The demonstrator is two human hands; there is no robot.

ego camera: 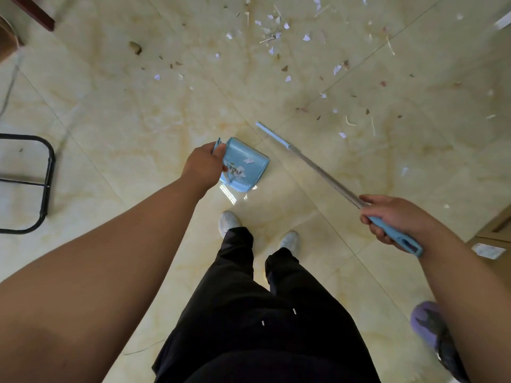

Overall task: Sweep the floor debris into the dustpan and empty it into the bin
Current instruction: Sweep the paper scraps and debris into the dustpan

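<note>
The left hand (203,168) is curled round the short handle of a light blue dustpan (249,156), fingers clamped over the top of the grip, holding the pan out in front of the body. Inside the pan lie white paper scraps and some darker bits (235,170), gathered toward the end nearest the hand. Whether the pan touches the floor cannot be told.

The right hand (392,217) is wrapped round the blue grip of a broom (326,175), fingers closed beneath it and thumb lying along the top. From that hand the metal shaft slants forward and to the left, ending in a pale blue section near the dustpan's far corner; the brush head cannot be made out.

Below the hands stand two white shoes (228,222) and black trousers (262,313) on a glossy cream tiled floor (138,120). Farther out, well beyond both tools, debris (276,31) is scattered over the tiles: torn white paper, thin sticks and small brown flakes, thickest at the top centre and thinning toward the right. A black metal frame (47,172) stands on the floor at the left edge. A blurred purple object (428,324) shows beside the right forearm.
</note>
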